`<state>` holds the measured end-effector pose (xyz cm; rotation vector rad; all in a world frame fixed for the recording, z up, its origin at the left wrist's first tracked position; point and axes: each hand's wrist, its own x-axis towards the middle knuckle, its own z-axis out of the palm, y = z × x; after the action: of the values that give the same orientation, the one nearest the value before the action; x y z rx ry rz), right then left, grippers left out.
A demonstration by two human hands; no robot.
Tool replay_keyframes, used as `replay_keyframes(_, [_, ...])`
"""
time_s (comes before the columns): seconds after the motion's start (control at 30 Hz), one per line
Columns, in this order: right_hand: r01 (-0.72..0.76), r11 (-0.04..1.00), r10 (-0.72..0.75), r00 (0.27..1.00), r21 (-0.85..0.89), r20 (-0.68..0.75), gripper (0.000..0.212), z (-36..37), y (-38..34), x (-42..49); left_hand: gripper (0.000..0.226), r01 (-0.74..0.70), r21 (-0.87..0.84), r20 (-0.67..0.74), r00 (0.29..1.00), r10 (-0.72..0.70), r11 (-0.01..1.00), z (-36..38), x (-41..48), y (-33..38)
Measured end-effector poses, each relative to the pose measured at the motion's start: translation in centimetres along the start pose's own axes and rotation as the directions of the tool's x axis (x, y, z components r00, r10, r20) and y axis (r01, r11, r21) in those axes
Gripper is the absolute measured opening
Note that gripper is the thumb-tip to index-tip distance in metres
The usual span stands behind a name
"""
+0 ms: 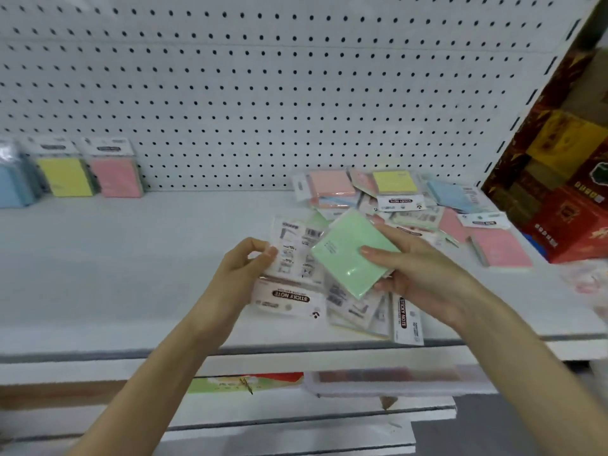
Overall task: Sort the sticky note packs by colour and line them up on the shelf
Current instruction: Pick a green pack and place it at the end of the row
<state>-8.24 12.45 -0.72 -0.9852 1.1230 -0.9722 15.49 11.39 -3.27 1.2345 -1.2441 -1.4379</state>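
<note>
On the shelf [131, 258], sorted row [69, 176] at ten o'clock, loose pile [411, 199] at two. Right hand [424, 278] grips green pack [348, 255]; left hand [240, 274] pinches white-backed pack [296, 255].

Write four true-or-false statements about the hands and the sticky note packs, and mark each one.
1. The right hand holds a green pack. True.
2. The left hand is empty. False: it pinches a white-backed pack.
3. A blue pack, a yellow pack and a pink pack stand upright at the left of the shelf. True.
4. The loose pile lies at the left end. False: it lies on the right, beside the red box.
</note>
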Motion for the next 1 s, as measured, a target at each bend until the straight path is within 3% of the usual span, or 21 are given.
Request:
replay_keyframes(0.2, [-0.022, 0.996, 0.033, 0.990, -0.083, 0.134, 0.036, 9.1, 0.8, 6.2, 0.020, 0.010, -0.206, -0.157, 0.987, -0.043, 0.979, -6.1, -1.1, -0.5])
replay_keyframes(0.4, [-0.067, 0.973, 0.128, 0.953, -0.220, 0.275, 0.040, 18.5, 1.2, 11.3, 0.037, -0.031, -0.205, -0.372, 0.927, -0.048, 0.978, -13.9, -1.2, -1.2])
replay_keyframes(0.57, [-0.260, 0.965, 0.256, 0.908, -0.033, 0.332, 0.046, 24.5, 0.6, 15.4, 0.037, -0.036, -0.212, -0.430, 0.901, -0.061, 0.977, -21.5, -1.2, -1.1])
replay_keyframes(0.73, [-0.486, 0.821, 0.350, 0.843, 0.300, 0.409, 0.083, 29.8, 1.3, 18.6, 0.035, -0.047, -0.158, -0.449, 0.893, -0.029, 0.986, -27.2, -0.3, -1.1])
replay_keyframes(0.83, [-0.469, 0.772, 0.319, 0.869, 0.429, 0.377, 0.068, 32.7, 2.0, 20.1, 0.035, -0.055, -0.130, -0.460, 0.888, -0.011, 0.990, -29.8, -0.1, -1.3])
replay_keyframes(0.9, [-0.416, 0.796, 0.275, 0.895, 0.440, 0.350, 0.055, 34.4, 2.8, 21.1, 0.035, -0.055, -0.121, -0.471, 0.882, -0.009, 0.991, -31.3, -0.1, -1.7])
replay_keyframes(1.0, [-0.281, 0.868, 0.153, 0.936, 0.410, 0.317, 0.054, 36.9, 4.3, 22.0, 0.034, -0.042, -0.114, -0.487, 0.873, -0.019, 0.993, -33.3, 0.0, -2.5])
